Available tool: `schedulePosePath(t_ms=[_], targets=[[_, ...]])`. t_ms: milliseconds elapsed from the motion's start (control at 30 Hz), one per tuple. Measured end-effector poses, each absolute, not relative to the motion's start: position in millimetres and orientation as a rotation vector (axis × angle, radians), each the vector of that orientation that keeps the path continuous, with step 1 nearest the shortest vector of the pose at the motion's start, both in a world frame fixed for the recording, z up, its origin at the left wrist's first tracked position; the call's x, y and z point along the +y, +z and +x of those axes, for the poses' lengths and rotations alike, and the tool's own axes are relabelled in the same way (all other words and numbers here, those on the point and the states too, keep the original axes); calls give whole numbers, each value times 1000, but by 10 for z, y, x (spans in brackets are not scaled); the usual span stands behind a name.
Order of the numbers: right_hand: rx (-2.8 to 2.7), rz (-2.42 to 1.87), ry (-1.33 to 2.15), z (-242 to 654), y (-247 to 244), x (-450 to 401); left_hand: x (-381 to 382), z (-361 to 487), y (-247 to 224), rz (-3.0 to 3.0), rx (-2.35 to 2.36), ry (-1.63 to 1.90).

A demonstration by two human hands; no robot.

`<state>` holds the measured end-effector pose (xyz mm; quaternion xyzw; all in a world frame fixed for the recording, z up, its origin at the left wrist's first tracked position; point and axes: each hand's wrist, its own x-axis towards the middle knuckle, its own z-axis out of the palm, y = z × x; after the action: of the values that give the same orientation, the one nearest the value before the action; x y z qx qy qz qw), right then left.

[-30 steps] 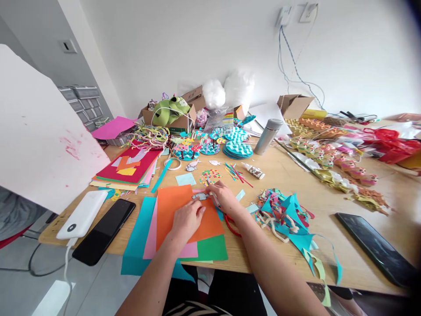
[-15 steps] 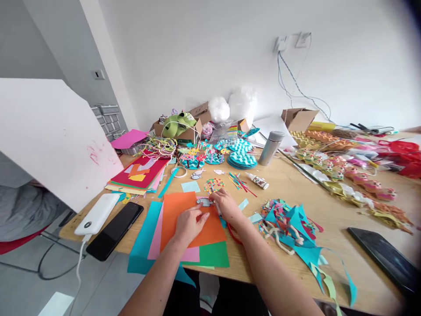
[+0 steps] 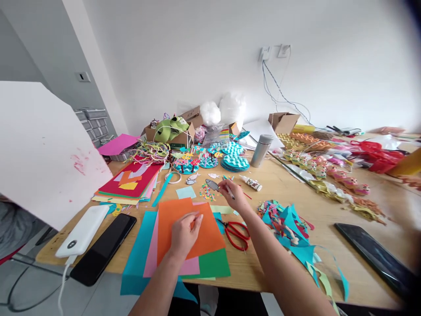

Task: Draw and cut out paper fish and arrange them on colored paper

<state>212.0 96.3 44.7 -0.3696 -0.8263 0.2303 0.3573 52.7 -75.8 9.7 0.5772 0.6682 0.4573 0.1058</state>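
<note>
Pinched in my right hand (image 3: 231, 194) are a small grey paper fish (image 3: 212, 184) and a pen (image 3: 230, 191), held above the table beside a patch of coloured confetti (image 3: 206, 193). My left hand (image 3: 186, 232) rests on the orange paper (image 3: 207, 239), fingers curled together; whether anything small is between them is hidden. Pink, green (image 3: 215, 264) and blue sheets (image 3: 140, 254) lie under the orange one. Red-handled scissors (image 3: 237, 235) lie just right of the paper stack. More paper fish (image 3: 192, 179) lie farther back.
A glue bottle (image 3: 251, 182) and a steel flask (image 3: 262, 150) are behind my right hand. Paper scraps (image 3: 289, 228) and a dark tablet (image 3: 371, 259) lie to the right. On the left are a phone (image 3: 103, 249), a power bank (image 3: 83, 230) and red paper (image 3: 131, 180).
My right hand has lifted the paper fish off the orange paper and moved back and right, uncovering the scissors. My left hand's fingers have curled in. The view has shifted slightly right.
</note>
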Motion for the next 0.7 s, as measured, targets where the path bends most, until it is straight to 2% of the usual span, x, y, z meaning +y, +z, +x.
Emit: schedulePosePath(t_ms=[167,367,533,700], targets=[[-2110,-1140,521,1955,558,1555,-794,544,140,1736,1889,1441],[-2223,-1347,476,1639,401,2049,-868,530,215,1679,1856,1703],[-2329,-1424,420,1537,304,2172,-882,509,233,1594,1885,1799],[-2321,-1382,279,1584,466,2006,-876,509,220,1620,1858,1822]])
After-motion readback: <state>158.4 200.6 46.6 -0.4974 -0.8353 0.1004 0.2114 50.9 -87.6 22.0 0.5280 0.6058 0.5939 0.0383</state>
